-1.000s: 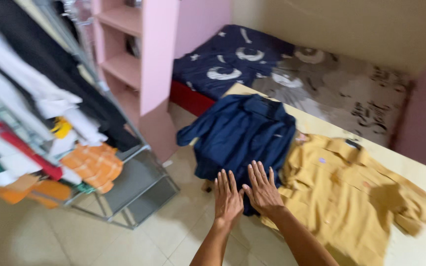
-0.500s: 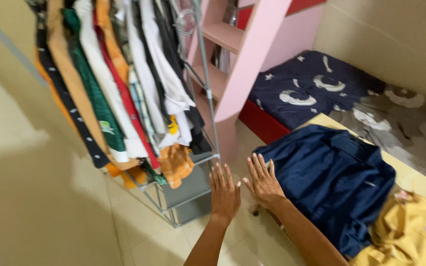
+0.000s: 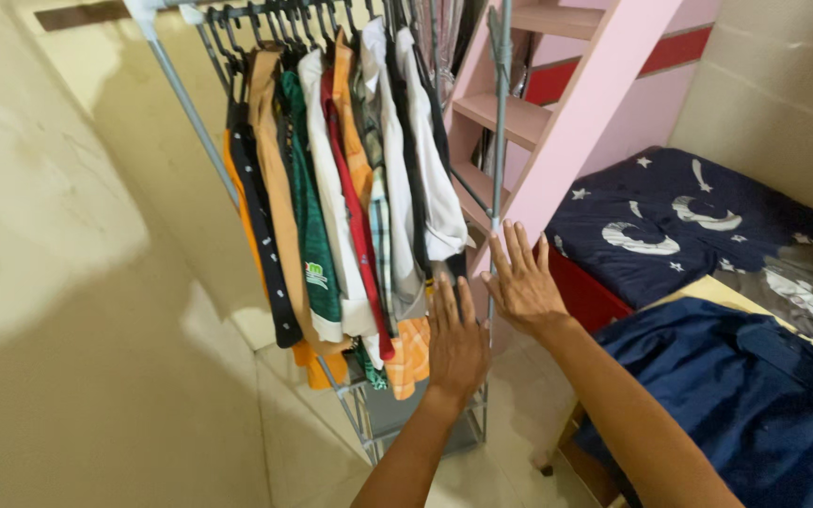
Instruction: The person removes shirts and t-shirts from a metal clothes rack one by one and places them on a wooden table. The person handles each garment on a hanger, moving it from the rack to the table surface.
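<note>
Both my hands reach forward, flat and empty, with fingers spread. My left hand [image 3: 456,341] hovers in front of the lower ends of the hanging clothes [image 3: 341,216], close to an orange checked garment [image 3: 409,353]. My right hand [image 3: 522,281] is a little higher and to the right, near the grey upright post of the clothes rack [image 3: 498,113]. Several shirts in orange, black, green, white and red hang on black hangers from the rack's top bar. A navy blue shirt [image 3: 755,395] lies on a table at the lower right, under my right forearm.
A pink shelf unit [image 3: 557,103] stands behind the rack. A bed with a dark blue moon-and-star cover [image 3: 679,221] and a red base lies at the right. A beige wall [image 3: 68,282] fills the left. The floor is tiled.
The view has swung left and up from the table to the clothes rack. My hands left the navy shirt and moved up toward the hanging clothes. The yellow shirt has gone out of view.
</note>
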